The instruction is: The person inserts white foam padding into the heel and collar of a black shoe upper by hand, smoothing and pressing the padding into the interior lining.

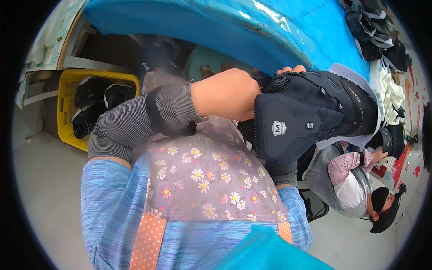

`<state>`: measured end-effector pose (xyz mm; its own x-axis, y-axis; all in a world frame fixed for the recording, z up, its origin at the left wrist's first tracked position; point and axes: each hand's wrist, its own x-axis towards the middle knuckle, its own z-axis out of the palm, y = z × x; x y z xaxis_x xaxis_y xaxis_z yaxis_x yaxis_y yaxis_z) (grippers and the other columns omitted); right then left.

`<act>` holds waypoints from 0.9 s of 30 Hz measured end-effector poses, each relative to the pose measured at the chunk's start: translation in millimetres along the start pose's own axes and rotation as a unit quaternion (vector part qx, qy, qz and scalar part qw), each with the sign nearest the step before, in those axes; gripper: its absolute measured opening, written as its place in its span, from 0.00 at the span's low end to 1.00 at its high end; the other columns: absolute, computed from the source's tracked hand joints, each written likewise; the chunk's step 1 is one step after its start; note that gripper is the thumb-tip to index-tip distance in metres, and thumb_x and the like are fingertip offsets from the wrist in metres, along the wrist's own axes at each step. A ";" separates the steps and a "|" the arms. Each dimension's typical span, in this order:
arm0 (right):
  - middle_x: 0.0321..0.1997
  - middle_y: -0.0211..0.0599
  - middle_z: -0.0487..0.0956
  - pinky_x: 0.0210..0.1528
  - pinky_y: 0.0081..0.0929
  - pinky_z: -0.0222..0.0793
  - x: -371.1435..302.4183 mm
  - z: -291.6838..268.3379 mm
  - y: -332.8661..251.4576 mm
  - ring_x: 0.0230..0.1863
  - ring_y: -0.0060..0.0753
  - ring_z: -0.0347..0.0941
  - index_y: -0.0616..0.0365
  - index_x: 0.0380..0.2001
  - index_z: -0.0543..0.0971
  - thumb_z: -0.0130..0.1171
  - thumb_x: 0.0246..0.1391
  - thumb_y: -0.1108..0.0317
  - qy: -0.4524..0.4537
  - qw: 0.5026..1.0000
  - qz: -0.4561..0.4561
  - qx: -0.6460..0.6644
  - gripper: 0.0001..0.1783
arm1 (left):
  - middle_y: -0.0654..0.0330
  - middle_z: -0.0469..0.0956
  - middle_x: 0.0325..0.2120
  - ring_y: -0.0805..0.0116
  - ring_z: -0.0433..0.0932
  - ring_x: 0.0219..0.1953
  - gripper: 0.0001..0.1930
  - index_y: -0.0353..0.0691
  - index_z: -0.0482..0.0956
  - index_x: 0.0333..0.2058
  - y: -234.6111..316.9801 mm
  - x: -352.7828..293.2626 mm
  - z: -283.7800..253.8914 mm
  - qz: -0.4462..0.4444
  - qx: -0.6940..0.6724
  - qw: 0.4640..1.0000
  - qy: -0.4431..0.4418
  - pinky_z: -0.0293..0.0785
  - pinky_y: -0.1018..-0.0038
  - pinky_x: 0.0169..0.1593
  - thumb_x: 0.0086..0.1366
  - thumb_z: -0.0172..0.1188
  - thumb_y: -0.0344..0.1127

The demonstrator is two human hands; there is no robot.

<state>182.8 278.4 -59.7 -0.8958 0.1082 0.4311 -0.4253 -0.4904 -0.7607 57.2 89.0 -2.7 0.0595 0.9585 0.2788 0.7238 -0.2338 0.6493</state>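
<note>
A black shoe upper (310, 101), with a mesh body, a toothed cut edge and a light grey lining along its far right rim, is held up before my chest. Closed at its left edge is my left hand (230, 93), knuckles toward me, gripping the material there. Of my right hand (291, 69) only a few curled fingers show over the upper's top edge; the rest is hidden behind it. A striped grey sleeve cover (130, 121) is on my left forearm. My flowered apron (211, 175) hangs below the shoe upper.
A blue-covered table (216, 22) stands ahead, with dark shoe uppers (366, 33) piled at its far right. White cloth pieces (390, 92) lie nearby. A yellow crate (66, 103) at left holds several black shoe pieces. On the right, a seated co-worker (346, 171) handles a black piece.
</note>
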 end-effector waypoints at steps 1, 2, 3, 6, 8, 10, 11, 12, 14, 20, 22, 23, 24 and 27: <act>0.44 0.52 0.77 0.52 0.43 0.70 -0.6 6.5 -3.3 0.48 0.47 0.72 0.60 0.46 0.71 0.50 0.66 0.60 0.026 1.000 -0.001 -0.004 0.14 | 0.52 0.78 0.18 0.50 0.79 0.22 0.10 0.40 0.79 0.18 1.0 -0.4 -4.5 0.004 -0.001 1.000 -0.001 0.75 0.61 0.28 0.52 0.61 0.39; 0.44 0.51 0.77 0.52 0.43 0.70 0.4 11.6 -5.2 0.48 0.47 0.72 0.60 0.46 0.71 0.50 0.66 0.59 0.044 0.999 -0.002 -0.008 0.15 | 0.52 0.77 0.17 0.50 0.79 0.23 0.11 0.40 0.79 0.18 3.2 -1.4 -10.2 -0.018 0.025 0.999 0.006 0.74 0.61 0.28 0.52 0.61 0.40; 0.45 0.51 0.77 0.52 0.43 0.70 0.3 14.6 -4.9 0.48 0.47 0.72 0.60 0.46 0.70 0.50 0.66 0.59 0.055 0.998 -0.003 -0.010 0.15 | 0.52 0.77 0.17 0.49 0.78 0.23 0.11 0.40 0.79 0.18 5.3 -1.2 -12.7 -0.045 0.055 0.997 0.015 0.74 0.62 0.28 0.53 0.61 0.41; 0.46 0.51 0.76 0.53 0.43 0.69 -1.3 20.4 -4.1 0.50 0.47 0.72 0.60 0.48 0.70 0.49 0.67 0.58 0.091 0.996 -0.008 -0.017 0.17 | 0.52 0.74 0.16 0.49 0.76 0.22 0.16 0.39 0.77 0.18 -1.0 7.4 -16.9 -0.032 -0.001 0.972 0.234 0.71 0.62 0.27 0.57 0.61 0.44; 0.47 0.51 0.76 0.54 0.43 0.69 -2.3 24.0 -4.5 0.50 0.47 0.71 0.60 0.48 0.70 0.48 0.67 0.57 0.115 0.993 -0.009 -0.021 0.17 | 0.50 0.74 0.17 0.47 0.75 0.22 0.14 0.38 0.78 0.21 -0.2 9.7 -22.6 -0.009 -0.035 0.978 0.204 0.70 0.62 0.27 0.56 0.63 0.43; 0.48 0.51 0.76 0.54 0.43 0.68 -2.2 26.1 -1.1 0.51 0.47 0.71 0.60 0.49 0.70 0.48 0.67 0.56 0.126 0.992 -0.005 -0.012 0.18 | 0.52 0.72 0.16 0.51 0.73 0.20 0.11 0.36 0.76 0.22 5.1 8.3 -28.1 0.026 -0.072 0.982 0.174 0.65 0.62 0.25 0.59 0.64 0.36; 0.48 0.51 0.76 0.55 0.43 0.68 -2.4 27.0 0.6 0.51 0.47 0.71 0.60 0.50 0.69 0.48 0.67 0.56 0.127 0.992 -0.003 -0.008 0.19 | 0.52 0.72 0.16 0.51 0.73 0.20 0.11 0.36 0.76 0.22 8.2 6.4 -28.0 0.024 -0.070 0.982 0.175 0.65 0.62 0.25 0.59 0.64 0.36; 0.49 0.51 0.75 0.55 0.43 0.68 -4.1 30.2 -1.8 0.52 0.47 0.71 0.60 0.50 0.69 0.47 0.67 0.55 0.135 0.991 -0.004 -0.013 0.19 | 0.53 0.71 0.15 0.54 0.72 0.19 0.12 0.35 0.75 0.21 13.2 7.0 -27.8 0.037 -0.202 0.969 0.136 0.64 0.64 0.25 0.60 0.63 0.33; 0.50 0.51 0.75 0.56 0.43 0.68 -4.7 35.2 -6.2 0.52 0.46 0.71 0.61 0.51 0.69 0.47 0.67 0.55 0.152 0.988 -0.006 -0.020 0.20 | 0.56 0.69 0.13 0.61 0.69 0.17 0.14 0.34 0.73 0.19 13.9 11.4 -20.3 0.101 -0.331 0.931 0.112 0.63 0.68 0.24 0.63 0.62 0.30; 0.52 0.50 0.74 0.57 0.43 0.67 -6.1 33.7 -5.2 0.54 0.46 0.70 0.61 0.53 0.68 0.45 0.67 0.52 0.183 0.983 -0.015 -0.029 0.23 | 0.58 0.69 0.11 0.73 0.68 0.16 0.16 0.30 0.73 0.20 7.1 2.8 -19.3 -0.028 -0.366 0.925 0.097 0.63 0.72 0.22 0.64 0.62 0.34; 0.53 0.50 0.74 0.58 0.42 0.66 -7.4 39.4 -12.4 0.55 0.46 0.70 0.61 0.54 0.68 0.45 0.68 0.51 0.206 0.978 -0.015 -0.040 0.24 | 0.58 0.70 0.11 0.73 0.69 0.14 0.15 0.28 0.74 0.23 7.4 7.8 -30.5 -0.123 -0.264 0.954 0.072 0.65 0.73 0.21 0.61 0.63 0.35; 0.54 0.50 0.74 0.58 0.42 0.66 -9.6 43.7 -15.4 0.55 0.46 0.70 0.61 0.54 0.68 0.44 0.68 0.51 0.217 0.975 -0.011 -0.046 0.25 | 0.55 0.73 0.15 0.74 0.74 0.18 0.14 0.28 0.77 0.28 12.2 12.2 -36.8 -0.189 -0.223 0.953 0.081 0.69 0.75 0.26 0.58 0.65 0.37; 0.54 0.50 0.74 0.59 0.42 0.66 -10.1 46.0 -15.6 0.56 0.46 0.70 0.61 0.55 0.68 0.44 0.68 0.51 0.226 0.973 -0.013 -0.046 0.25 | 0.55 0.76 0.18 0.75 0.75 0.22 0.13 0.29 0.78 0.31 8.1 13.4 -31.9 -0.157 -0.191 0.956 0.155 0.71 0.76 0.28 0.59 0.65 0.36; 0.55 0.50 0.73 0.60 0.42 0.65 -13.0 52.5 -14.2 0.57 0.46 0.69 0.61 0.56 0.67 0.43 0.68 0.49 0.244 0.969 0.004 -0.046 0.26 | 0.56 0.80 0.25 0.77 0.77 0.27 0.11 0.29 0.79 0.36 6.1 14.3 -21.2 -0.114 -0.206 0.935 0.264 0.73 0.78 0.33 0.61 0.63 0.34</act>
<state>207.2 238.5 -29.0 -0.8443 0.5113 0.1607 -0.4069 -0.4164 -0.8130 47.8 97.9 20.2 -0.4905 0.8026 0.3394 0.3435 -0.1799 0.9218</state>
